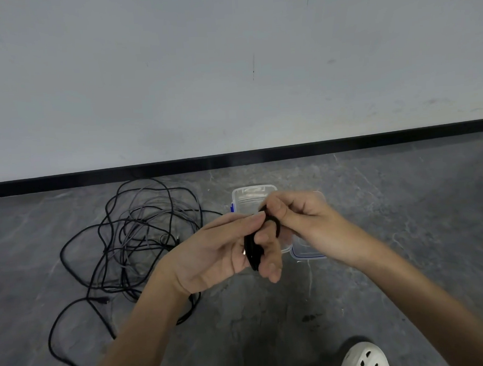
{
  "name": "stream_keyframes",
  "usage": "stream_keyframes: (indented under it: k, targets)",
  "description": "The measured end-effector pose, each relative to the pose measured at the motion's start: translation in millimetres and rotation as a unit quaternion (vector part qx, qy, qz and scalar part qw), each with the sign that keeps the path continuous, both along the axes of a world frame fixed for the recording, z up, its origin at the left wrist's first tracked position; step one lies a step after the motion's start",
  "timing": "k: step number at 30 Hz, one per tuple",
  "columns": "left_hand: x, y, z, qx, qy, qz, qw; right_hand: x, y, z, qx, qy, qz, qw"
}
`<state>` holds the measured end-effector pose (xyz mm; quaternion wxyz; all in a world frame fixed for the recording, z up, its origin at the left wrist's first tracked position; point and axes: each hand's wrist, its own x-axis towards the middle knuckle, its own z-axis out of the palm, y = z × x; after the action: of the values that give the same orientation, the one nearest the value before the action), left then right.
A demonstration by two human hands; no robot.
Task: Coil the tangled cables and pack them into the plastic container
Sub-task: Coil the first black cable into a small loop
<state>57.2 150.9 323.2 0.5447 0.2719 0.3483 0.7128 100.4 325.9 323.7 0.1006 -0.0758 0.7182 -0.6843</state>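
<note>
left hand [218,248] holds a small black cable coil [252,253] centre-frame; right hand [301,219] pinches its top loop, probably tucking the end to lock the winding, in front of the open plastic container [249,195].

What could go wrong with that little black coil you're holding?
The coil is held only by the left hand and a pinch of the right hand, so it might spring open if either lets go. The pile on the floor is knotted, black and grey cables crossing, so pulling out the next one could tighten the knots. The box is half hidden behind the hands, so a drop could miss it.
</note>
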Motion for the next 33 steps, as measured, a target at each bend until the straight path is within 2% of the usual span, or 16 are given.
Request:
stream_keyframes:
  k: [4,8,15,18,20,23,27,29,33]
  targets:
    - [-2,0,-3,0.037,-0.027,0.032,0.998,-1,1,1,-0.072,-0.05,-0.014,0.996]
    - [-2,1,-7,0.058,-0.048,0.064,0.995,-4,-6,-1,-0.061,-0.051,-0.062,0.995]
    - [-2,1,-12,0.052,-0.013,0.101,0.993,-3,-13,-5,-0.078,-0.133,-0.091,0.984]
    - [-2,3,-10,0.107,-0.047,0.092,0.989,-1,-16,-3,-0.137,-0.166,-0.069,0.974]
    - [-3,5,-8,0.146,-0.105,0.101,0.979,-1,-20,-4,-0.171,-0.177,-0.043,0.968]
    - [-6,3,-3,0.214,-0.239,0.114,0.94,-1,-24,-7,-0.155,-0.157,-0.021,0.975]
    - [-9,-1,2,0.219,-0.296,0.168,0.914,3,-28,-10,-0.094,-0.161,0.022,0.982]
    - [-9,0,2,0.209,-0.309,0.213,0.903,4,-30,-10,-0.086,-0.152,0.031,0.984]
    - [-12,-3,1,0.133,-0.253,0.356,0.89,4,-33,-3,-0.06,-0.134,0.021,0.989]
